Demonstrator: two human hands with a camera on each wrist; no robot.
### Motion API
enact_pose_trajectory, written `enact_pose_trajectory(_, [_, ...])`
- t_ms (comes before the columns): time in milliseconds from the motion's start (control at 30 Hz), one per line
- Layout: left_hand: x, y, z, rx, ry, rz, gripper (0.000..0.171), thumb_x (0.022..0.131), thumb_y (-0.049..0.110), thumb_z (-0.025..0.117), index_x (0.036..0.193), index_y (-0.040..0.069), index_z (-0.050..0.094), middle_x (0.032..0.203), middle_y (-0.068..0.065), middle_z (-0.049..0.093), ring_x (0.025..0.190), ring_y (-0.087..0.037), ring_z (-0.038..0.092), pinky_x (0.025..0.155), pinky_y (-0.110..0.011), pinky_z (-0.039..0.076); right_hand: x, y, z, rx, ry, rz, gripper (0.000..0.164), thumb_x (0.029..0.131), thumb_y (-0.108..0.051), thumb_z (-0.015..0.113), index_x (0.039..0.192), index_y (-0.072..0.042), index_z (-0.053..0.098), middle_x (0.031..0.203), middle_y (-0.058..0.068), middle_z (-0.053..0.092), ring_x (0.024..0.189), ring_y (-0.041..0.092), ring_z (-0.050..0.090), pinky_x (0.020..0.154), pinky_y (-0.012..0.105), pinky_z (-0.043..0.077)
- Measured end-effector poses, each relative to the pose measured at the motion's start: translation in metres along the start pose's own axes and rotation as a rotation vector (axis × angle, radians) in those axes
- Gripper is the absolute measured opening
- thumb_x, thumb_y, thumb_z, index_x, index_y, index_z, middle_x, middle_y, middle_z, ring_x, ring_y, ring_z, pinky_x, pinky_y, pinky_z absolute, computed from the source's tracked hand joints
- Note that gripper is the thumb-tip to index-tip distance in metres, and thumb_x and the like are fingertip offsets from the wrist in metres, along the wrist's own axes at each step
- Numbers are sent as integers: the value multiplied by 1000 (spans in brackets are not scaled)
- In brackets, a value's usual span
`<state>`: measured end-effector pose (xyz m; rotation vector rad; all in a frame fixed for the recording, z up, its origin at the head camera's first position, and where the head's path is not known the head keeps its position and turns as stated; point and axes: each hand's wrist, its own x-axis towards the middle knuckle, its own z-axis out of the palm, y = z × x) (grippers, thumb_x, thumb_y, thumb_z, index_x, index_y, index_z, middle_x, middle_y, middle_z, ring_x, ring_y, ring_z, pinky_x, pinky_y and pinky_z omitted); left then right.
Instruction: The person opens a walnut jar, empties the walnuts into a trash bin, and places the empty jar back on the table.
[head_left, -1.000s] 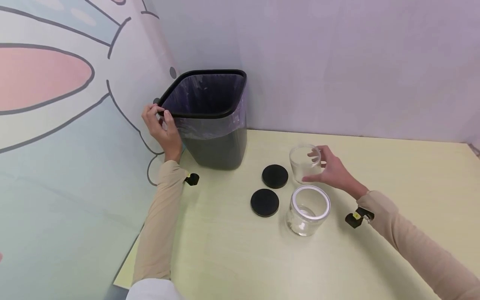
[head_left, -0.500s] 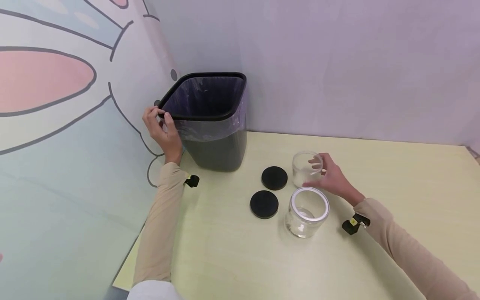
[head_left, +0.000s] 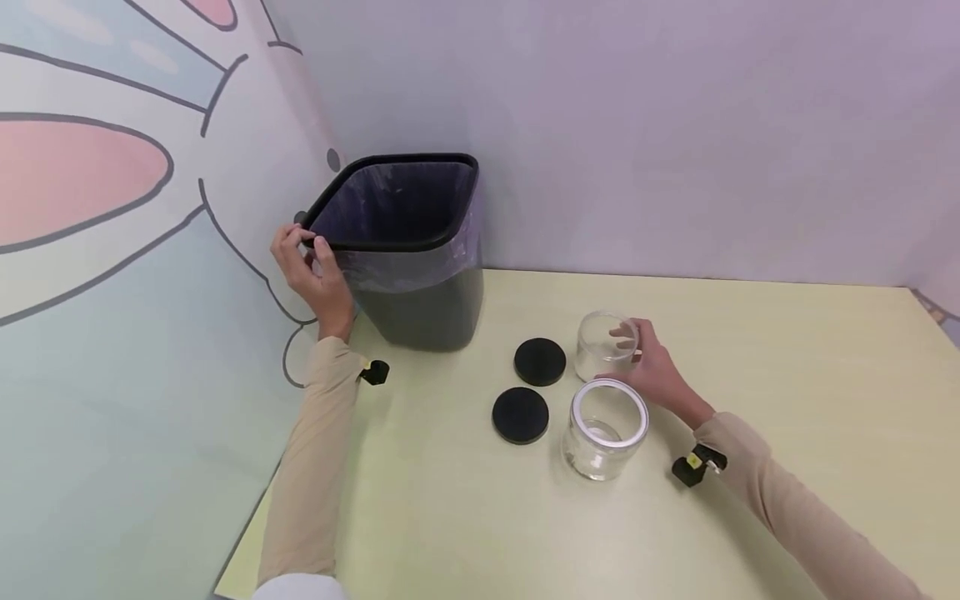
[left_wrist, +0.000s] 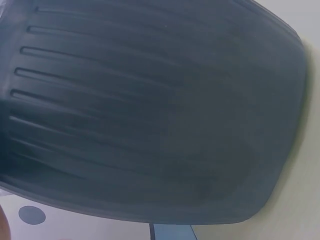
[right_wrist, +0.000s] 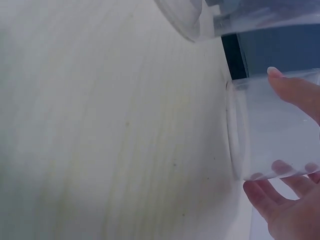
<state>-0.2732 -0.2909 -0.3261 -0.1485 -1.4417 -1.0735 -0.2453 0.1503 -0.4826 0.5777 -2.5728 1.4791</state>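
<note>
At the left, my left hand (head_left: 318, 279) grips the near left corner of the black rim (head_left: 390, 247) of a dark grey trash can (head_left: 420, 308). The can has a clear liner folded over its top, and its ribbed side (left_wrist: 175, 125) fills the left wrist view. Thumb and fingers of my right hand (head_left: 660, 371) hold a clear lidless jar (head_left: 588, 343) around its side, its base down at the table. Just in front of it stands a second clear jar (head_left: 597, 458) with a white ring at its mouth, partly covering my right thumb.
Two round black lids (head_left: 540, 362) lie flat on the pale wooden table (head_left: 442, 517), between the can and the jars. A lilac wall (head_left: 675, 150) rises behind the table. On the left stands a wall with a cartoon print (head_left: 135, 350).
My right hand has lowered the held jar slightly, bringing it closer to the second jar. The left hand stays on the can's rim. The head view has shifted a little.
</note>
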Motion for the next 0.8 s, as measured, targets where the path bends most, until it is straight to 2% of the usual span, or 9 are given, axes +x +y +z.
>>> enact_pose_trajectory(133, [3,3,-6,-21,-14,-17,16,88,14,49,95,0,54,116,-31,45,108,-24,48,71,-24,40,-2,-7,3,-18,12,2,92,62,-18,90,131,0,31,125,23,54,105,37,55,82,47,45])
enact_pose_trajectory(233, [5,5,-10,-45,-27,-49,14,88,14,51,94,2,55,117,-29,46,111,-28,47,70,-24,39,-2,-13,3,-49,19,34,93,62,-20,90,132,-1,32,120,24,54,97,35,56,78,42,46])
enact_pose_trajectory(367, [4,11,-14,-41,-34,-107,18,89,12,53,97,-4,57,120,-21,49,114,-26,47,72,-25,40,-5,-17,4,-80,21,80,89,63,-18,89,130,1,35,113,25,50,90,34,56,74,40,47])
enact_pose_trajectory(467, [-6,18,-15,-4,-38,-163,25,91,7,52,110,-8,56,124,-14,48,113,-22,48,82,-29,43,-8,-17,4,-69,16,102,81,66,-10,86,128,4,36,110,27,50,91,38,57,75,44,49])
enact_pose_trajectory(600, [-29,27,-19,46,-59,-241,40,89,0,53,129,-3,48,129,-12,44,111,-21,46,90,-36,42,-11,-17,2,-29,7,121,74,66,2,80,125,5,37,105,26,52,91,40,59,74,43,52])
enact_pose_trajectory(700, [-42,32,-23,69,-97,-278,44,87,-2,55,131,-1,46,130,-12,44,115,-22,43,92,-42,40,-13,-18,-3,-2,-18,128,70,67,1,80,123,5,38,104,26,54,92,40,59,74,40,53])
enact_pose_trajectory(800, [-50,38,-27,85,-135,-321,42,87,-2,56,127,0,48,128,-12,44,117,-22,41,95,-45,38,-15,-23,-12,11,-55,160,67,71,-8,82,123,5,41,106,25,55,95,38,59,78,38,52])
